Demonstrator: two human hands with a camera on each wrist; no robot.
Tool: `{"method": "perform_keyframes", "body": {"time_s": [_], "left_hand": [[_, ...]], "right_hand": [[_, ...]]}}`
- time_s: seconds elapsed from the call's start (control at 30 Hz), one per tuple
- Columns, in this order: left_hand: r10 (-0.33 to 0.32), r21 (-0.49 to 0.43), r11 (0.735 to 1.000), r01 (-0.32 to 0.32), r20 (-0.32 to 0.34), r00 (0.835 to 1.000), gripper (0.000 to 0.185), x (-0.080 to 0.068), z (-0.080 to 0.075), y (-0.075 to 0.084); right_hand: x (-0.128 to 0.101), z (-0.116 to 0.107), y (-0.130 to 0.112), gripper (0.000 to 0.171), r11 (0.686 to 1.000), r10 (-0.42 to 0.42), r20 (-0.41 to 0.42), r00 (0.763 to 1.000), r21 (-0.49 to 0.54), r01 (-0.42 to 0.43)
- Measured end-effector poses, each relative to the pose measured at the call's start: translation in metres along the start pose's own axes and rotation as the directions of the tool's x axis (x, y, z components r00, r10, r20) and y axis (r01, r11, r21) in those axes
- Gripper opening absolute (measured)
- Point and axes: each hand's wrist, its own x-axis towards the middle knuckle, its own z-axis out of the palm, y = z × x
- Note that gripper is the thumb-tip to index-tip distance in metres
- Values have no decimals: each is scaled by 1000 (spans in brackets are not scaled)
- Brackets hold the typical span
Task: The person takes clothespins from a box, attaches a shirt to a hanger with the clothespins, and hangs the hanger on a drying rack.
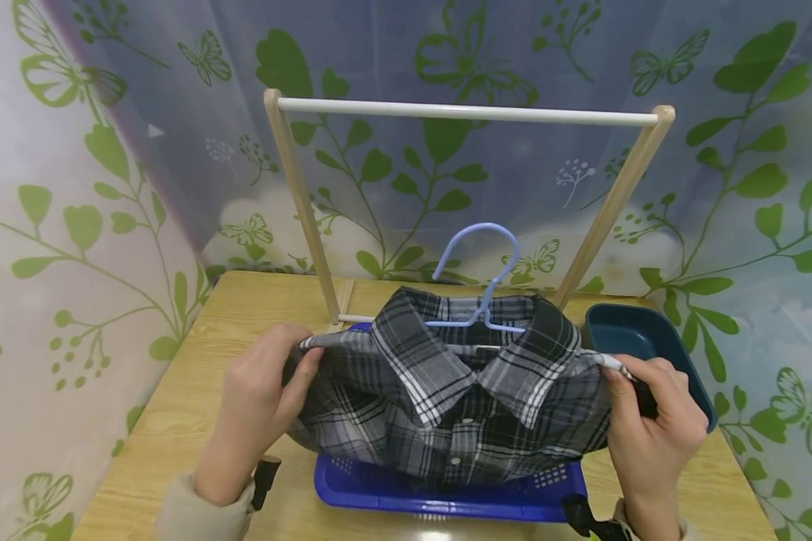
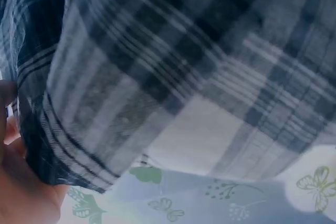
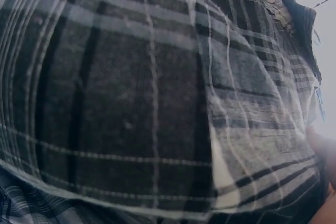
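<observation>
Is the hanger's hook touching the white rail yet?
Apart. The head view shows the hanger hook well below the white rail, with curtain visible between them.

A: Left hand (image 1: 260,402)?
B: Raised at the left side, back of the hand to the head camera, thumb pointing inward, fingers (image 1: 291,338) curled round and pinching the plaid shirt (image 1: 456,391) at its left shoulder. Pale sleeve at the wrist, dark strap below it.
A: Right hand (image 1: 652,424)?
B: Mirrors it at the right side, fingers curled, gripping the shirt's right shoulder. Forearm comes up from the bottom edge, strap at the wrist.
A: Wrist views?
B: Mostly cloth; only slivers of skin at the edges.
</observation>
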Motion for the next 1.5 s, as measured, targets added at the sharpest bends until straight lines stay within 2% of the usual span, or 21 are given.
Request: {"method": "perform_keyframes", "body": {"time_s": [0.2,0.4,0.63,0.97,1.33,1.5], "left_hand": [[-12,29,1000,12,-21,1000,34,-1,4,-6],[-3,58,998,9,-111,994,38,0,13,-14],[-4,74,997,23,-245,970,44,-1,27,-19],[-30,-31,999,20,-373,927,51,0,40,-20],[-54,-60,998,32,-421,906,53,1,41,-21],[-53,-66,997,28,-422,905,53,1,42,-22]], "right_hand": [[-1,0,5,31,999,-6,-17,1000,31,6],[-3,-2,11,15,981,56,-46,997,186,-46],[-3,-8,9,16,978,95,-63,993,189,-82],[-4,-21,13,19,979,143,-103,984,159,-126],[-4,-31,16,16,967,165,-97,982,210,-142],[-3,-40,24,11,967,180,-84,980,197,-160]]}}
